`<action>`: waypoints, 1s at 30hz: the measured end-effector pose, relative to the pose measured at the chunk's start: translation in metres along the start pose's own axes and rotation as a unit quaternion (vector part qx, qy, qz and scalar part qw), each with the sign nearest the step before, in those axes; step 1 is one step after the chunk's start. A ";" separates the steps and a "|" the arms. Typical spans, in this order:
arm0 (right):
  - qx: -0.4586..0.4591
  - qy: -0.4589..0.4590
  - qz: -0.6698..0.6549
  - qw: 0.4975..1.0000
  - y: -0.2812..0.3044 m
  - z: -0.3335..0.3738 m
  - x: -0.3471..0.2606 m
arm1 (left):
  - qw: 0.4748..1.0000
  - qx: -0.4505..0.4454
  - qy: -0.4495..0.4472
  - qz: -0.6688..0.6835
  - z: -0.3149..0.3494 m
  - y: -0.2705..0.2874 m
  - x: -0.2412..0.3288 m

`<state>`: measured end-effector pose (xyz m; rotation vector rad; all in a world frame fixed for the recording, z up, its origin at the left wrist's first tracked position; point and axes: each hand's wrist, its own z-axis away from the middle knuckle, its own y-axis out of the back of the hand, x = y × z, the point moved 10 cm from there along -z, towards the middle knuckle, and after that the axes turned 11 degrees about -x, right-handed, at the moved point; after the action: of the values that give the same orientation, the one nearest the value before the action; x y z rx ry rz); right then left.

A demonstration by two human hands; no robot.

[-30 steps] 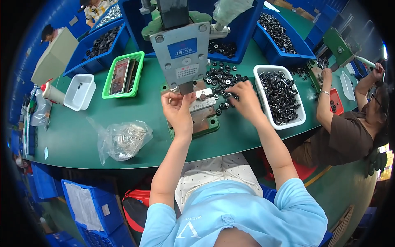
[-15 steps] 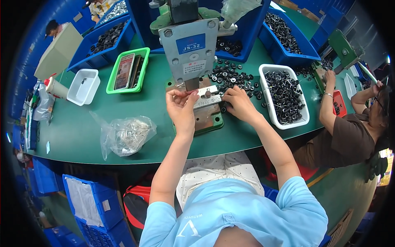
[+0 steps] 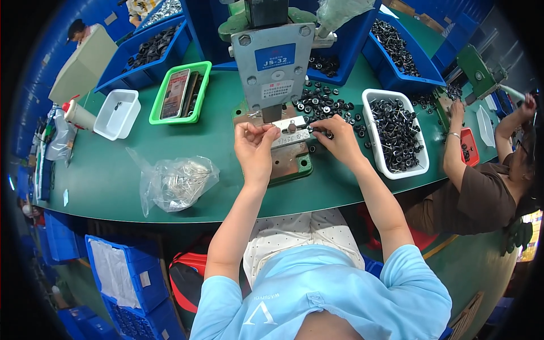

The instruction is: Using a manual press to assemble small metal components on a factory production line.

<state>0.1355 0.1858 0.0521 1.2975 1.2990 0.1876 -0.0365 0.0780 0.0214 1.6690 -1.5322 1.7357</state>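
Observation:
A hand press (image 3: 276, 68) with a grey front plate stands before me, its ram above a metal fixture (image 3: 293, 137). At the fixture's left end is my left hand (image 3: 255, 152), thumb and forefinger pinched together; anything between them is too small to make out. On the other side, my right hand (image 3: 343, 141) is closed in a pinch at the fixture's right end. A small black round part (image 3: 329, 134) shows at its fingertips. Just behind that hand, many loose black round parts (image 3: 326, 105) with shiny centres are scattered on the green table.
A white tray (image 3: 426, 164) of black parts with metal pins stands at right. To the left lie a clear bag of metal pins (image 3: 180, 182), a green basket (image 3: 180, 120) and a white tray (image 3: 111, 131). Blue bins (image 3: 362, 48) stand behind; a co-worker (image 3: 487, 195) sits at right.
The view has shifted slightly, moving the press rightward in the picture. My right hand's fingers have parted a little, and a black part now shows there. My left hand remains at the fixture's left end.

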 end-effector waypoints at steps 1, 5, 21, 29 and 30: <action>0.001 0.000 0.001 1.000 0.001 0.000 -0.001 | 1.000 -0.003 0.013 0.006 -0.001 -0.002 -0.003; 0.009 0.020 -0.022 1.000 0.006 0.003 -0.008 | 1.000 -0.017 0.001 -0.019 -0.003 -0.003 -0.001; 0.017 -0.141 -0.374 0.916 -0.028 0.015 0.037 | 0.997 0.013 -0.041 -0.072 -0.003 0.002 0.022; 0.081 -0.014 -0.143 0.986 -0.014 -0.023 -0.043 | 0.992 0.051 -0.062 -0.093 0.013 0.023 0.020; 0.081 -0.014 -0.143 0.986 -0.024 -0.027 -0.045 | 0.993 0.035 -0.047 -0.107 0.012 0.024 0.016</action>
<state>0.0861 0.1597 0.0670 1.2270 1.4842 -0.1400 -0.0540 0.0521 0.0203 1.8982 -1.2882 1.6367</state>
